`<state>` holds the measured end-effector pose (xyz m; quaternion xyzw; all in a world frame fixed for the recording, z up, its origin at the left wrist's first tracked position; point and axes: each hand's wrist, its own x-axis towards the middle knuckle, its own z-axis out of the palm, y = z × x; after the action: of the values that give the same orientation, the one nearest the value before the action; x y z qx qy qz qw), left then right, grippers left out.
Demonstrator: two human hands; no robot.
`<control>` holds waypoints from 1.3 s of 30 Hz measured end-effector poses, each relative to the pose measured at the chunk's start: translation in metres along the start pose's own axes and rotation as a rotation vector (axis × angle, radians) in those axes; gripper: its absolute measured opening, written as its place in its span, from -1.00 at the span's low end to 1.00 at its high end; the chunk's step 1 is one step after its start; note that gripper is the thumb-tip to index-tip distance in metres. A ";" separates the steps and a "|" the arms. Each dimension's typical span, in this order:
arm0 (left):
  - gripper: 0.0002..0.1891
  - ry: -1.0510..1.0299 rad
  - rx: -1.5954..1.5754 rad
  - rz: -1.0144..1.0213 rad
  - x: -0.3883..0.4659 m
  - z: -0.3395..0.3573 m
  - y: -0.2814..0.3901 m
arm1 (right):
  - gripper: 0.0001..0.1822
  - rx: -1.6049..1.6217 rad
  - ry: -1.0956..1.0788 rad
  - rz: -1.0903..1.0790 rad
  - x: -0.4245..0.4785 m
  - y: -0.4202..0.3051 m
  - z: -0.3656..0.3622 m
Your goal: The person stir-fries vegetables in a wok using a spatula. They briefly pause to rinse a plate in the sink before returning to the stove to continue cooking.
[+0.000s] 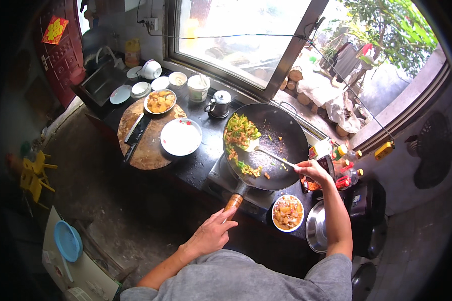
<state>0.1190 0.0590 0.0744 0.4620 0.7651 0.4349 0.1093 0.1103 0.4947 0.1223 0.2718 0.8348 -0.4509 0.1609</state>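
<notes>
My left hand grips the wooden handle of a dark wok that rests over a stove. In my right hand is the handle of a metal spatula, its blade against stir-fried green peppers and meat at the wok's left side. An empty white plate lies on a round wooden chopping board, with a cleaver and a dish of cooked chunks beside it. A bowl of food in sauce stands near the wok, on the counter's right part.
Behind the board are stacked bowls, a white tub and a metal pot with a lid. Several bottles stand right of the wok. A metal basin and a black appliance are at lower right.
</notes>
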 end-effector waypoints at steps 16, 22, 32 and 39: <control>-0.63 0.041 -0.011 -0.029 0.002 0.005 0.008 | -0.81 -1.179 0.840 -0.440 -0.081 -0.004 0.044; -0.58 0.243 -0.225 -0.123 0.001 -0.009 -0.007 | -0.76 -1.088 1.004 -0.313 -0.028 -0.025 0.035; -0.53 0.716 -0.881 -0.830 0.040 -0.080 -0.248 | -0.66 -1.256 0.887 -0.393 -0.148 -0.089 0.070; -0.66 0.481 -0.746 -1.051 0.099 -0.120 -0.330 | -0.66 -1.199 1.004 0.026 -0.109 -0.096 0.125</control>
<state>-0.2052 0.0064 -0.0836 -0.1482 0.6897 0.6492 0.2846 0.1433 0.3135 0.1749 0.3194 0.9056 0.2561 -0.1113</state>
